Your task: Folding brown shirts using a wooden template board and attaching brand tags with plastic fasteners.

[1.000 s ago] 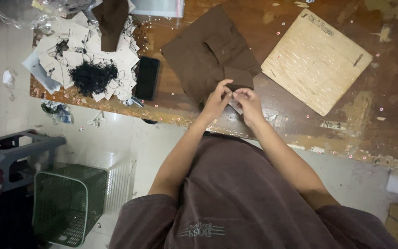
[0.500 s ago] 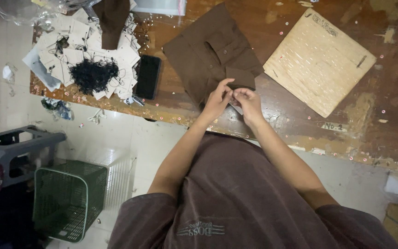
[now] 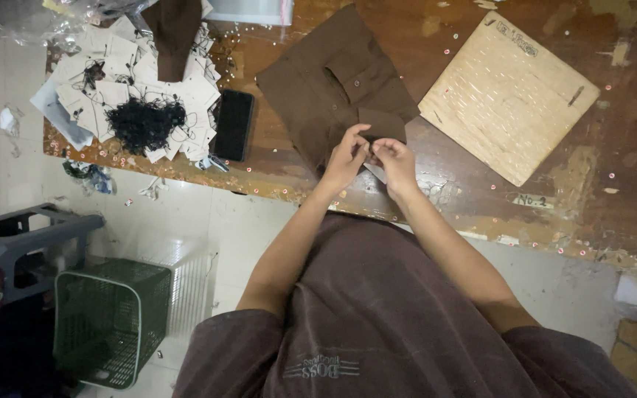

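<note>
The folded brown shirt (image 3: 333, 92) lies flat on the desk (image 3: 628, 199), close to the near edge, with its buttons and a small chest pocket facing up. It already looks folded into a neat flat packet. At the shirt's near corner, both hands meet. The left hand (image 3: 344, 158) and the right hand (image 3: 394, 161) are pressed close together, fingertips pinched on something small right at the shirt's cuff edge. I cannot tell what the small thing is, because the fingers hide it. A pale slip peeks out just under the hands. So the folding seems done, and the small fiddly bit at the corner seems to be what is left

To the right of the shirt lies a pale wooden board (image 3: 509, 94), set at a slant and apart from it. To the left of the shirt, just beside it, lies a black phone (image 3: 234, 125). Further left is a pile of white paper tags (image 3: 90, 103) with a clump of black strings (image 3: 145, 124) on top. Another brown cloth (image 3: 173, 33) hangs over the far side of that pile. Down on the floor, below and left of the shirt, stands a green basket (image 3: 108, 320)
</note>
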